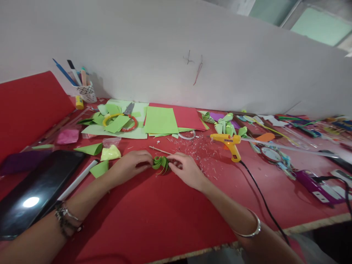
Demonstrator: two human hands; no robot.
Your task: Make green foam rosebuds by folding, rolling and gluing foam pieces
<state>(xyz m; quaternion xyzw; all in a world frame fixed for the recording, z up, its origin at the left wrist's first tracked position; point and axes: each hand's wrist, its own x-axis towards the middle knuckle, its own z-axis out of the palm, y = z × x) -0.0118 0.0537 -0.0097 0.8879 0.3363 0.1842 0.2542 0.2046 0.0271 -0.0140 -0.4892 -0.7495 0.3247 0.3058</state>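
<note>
A coiled green paper spiral (160,164) rests low over the red tabletop in front of me, between both hands. My left hand (136,162) has its fingers closed at the spiral's left edge. On the other side, my right hand (184,168) pinches its right edge between thumb and fingers. Just beyond the spiral lies a thin wooden stick (161,150). Left of my hands are rolled green paper cones (92,149) and a yellow lump (110,152) by a clear wrapper. The fingertips partly hide the spiral's sides.
A yellow glue gun (230,145) lies to the right, its black cord running to the front edge. Scissors (121,123) and green paper sheets (161,120) are at the back. At left sits a black tablet-like slab (44,183); a purple power strip (316,187) is far right.
</note>
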